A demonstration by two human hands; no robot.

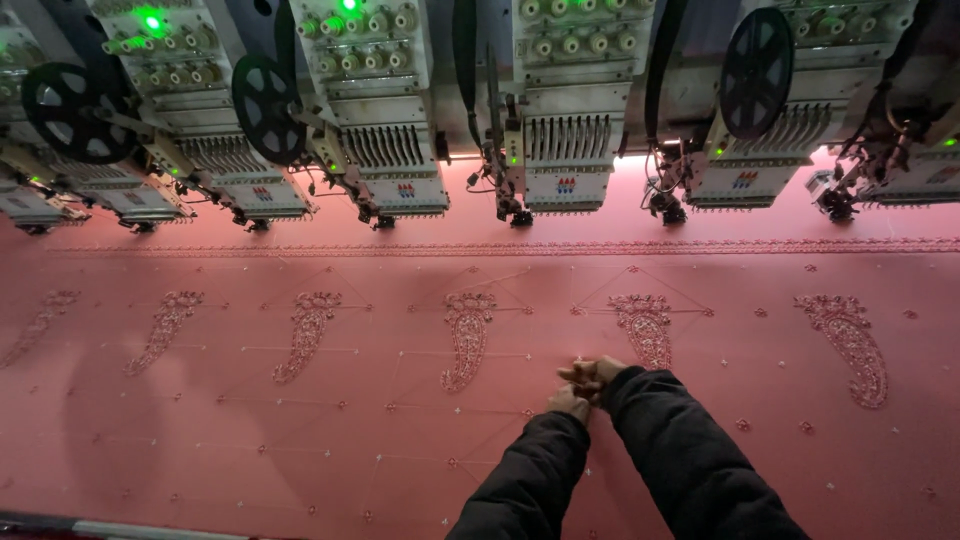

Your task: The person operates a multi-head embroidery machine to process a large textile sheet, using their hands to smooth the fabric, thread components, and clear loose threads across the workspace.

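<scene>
Below the embroidery heads (565, 150), on pink fabric (300, 440): left hand (570, 403) and right hand (593, 374) touching, fingers bunched; what they pinch, cannot tell.

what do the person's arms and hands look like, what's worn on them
Both arms wear long, dark, puffy padded jacket sleeves reaching the wrists. The left hand and right hand are bare: no gloves, and no rings or watch can be made out.
</scene>
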